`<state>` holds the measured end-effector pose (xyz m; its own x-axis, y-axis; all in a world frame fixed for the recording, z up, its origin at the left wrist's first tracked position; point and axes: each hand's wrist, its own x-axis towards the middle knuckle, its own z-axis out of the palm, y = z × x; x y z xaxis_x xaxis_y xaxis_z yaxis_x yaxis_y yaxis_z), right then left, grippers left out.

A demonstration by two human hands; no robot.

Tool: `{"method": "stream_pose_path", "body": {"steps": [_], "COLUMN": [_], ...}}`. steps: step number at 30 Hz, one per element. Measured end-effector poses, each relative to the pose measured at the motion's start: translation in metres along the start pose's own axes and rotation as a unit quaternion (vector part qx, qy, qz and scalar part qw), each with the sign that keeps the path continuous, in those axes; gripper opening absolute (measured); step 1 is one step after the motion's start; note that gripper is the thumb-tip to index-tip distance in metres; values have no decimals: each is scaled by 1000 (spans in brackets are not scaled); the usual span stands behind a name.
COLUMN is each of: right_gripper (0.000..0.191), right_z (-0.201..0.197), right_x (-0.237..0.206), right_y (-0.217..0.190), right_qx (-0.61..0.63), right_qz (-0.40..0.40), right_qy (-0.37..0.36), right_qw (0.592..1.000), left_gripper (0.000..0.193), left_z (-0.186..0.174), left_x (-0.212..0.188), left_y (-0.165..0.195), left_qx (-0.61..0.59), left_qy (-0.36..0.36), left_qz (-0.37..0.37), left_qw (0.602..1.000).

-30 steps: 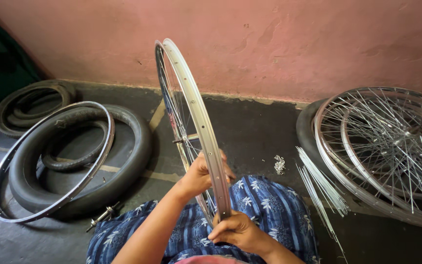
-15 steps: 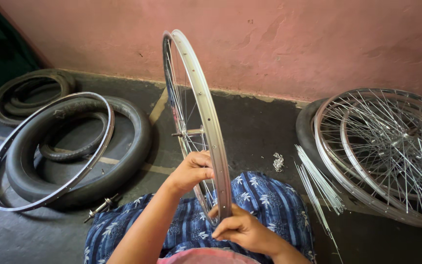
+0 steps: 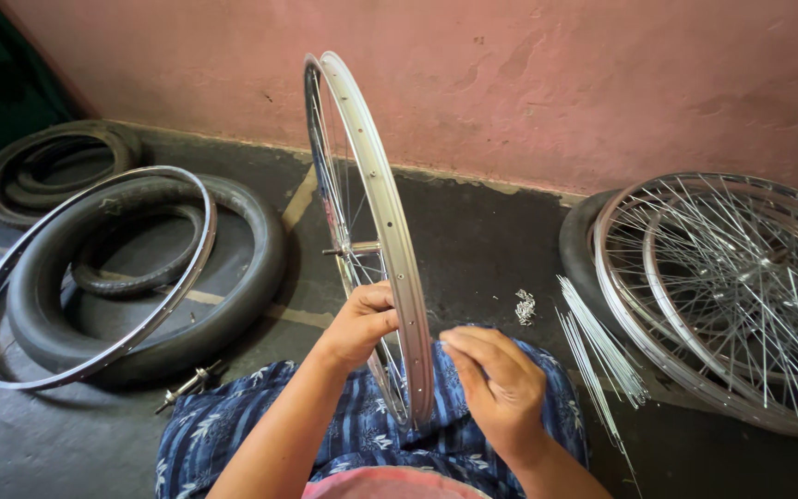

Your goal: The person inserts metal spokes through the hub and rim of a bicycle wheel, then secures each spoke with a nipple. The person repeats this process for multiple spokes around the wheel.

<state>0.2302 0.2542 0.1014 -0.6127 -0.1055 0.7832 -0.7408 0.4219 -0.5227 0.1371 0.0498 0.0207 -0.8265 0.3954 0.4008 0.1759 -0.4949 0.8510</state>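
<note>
Standing upright on edge over the lap: a silver bicycle rim (image 3: 376, 212), spokes and hub (image 3: 351, 248) partly laced. Gripping the rim's lower left side, the left hand (image 3: 362, 323), fingers curled around it. Pinching something small just beside the rim, the right hand (image 3: 501, 383), fingertips narrowed; what exactly, impossible to tell. Probably best: keeping the rim steady and feeding squarely into the hole. Lying on dark concrete floor (image 3: 473, 231): loose spokes (image 3: 593, 346), nipples (image 3: 525, 307), tyres (image 3: 154, 277), a bare rim (image 3: 94, 277), finished wheels (image 3: 722, 286); behind, a pink wall (image 3: 556, 83).
</note>
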Motion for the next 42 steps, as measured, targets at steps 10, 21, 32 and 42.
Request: {"method": "stream_pose_path", "body": {"steps": [10,21,32,42], "right_gripper": [19,25,32,35], "right_z": [42,49,42,43], "right_x": [12,10,7,-6], "right_y": [-9,-5,-6,-9], "right_qx": [-21,-157,-214,-218], "right_qz": [-38,-161,-200,-186], "right_qy": [24,31,2,-6], "right_qw": [999,974,956,958], "left_gripper": [22,20,24,29], "left_z": [-5,-8,-13,-25], "left_x": [-3,-4,-1,-13], "left_y": [-2,-12,-16,-20], "left_qx": [-33,-33,-26,-70], "left_qy": [20,28,23,-20], "left_qz": [-12,7,-2,-5], "left_qw": [999,999,999,997]}}
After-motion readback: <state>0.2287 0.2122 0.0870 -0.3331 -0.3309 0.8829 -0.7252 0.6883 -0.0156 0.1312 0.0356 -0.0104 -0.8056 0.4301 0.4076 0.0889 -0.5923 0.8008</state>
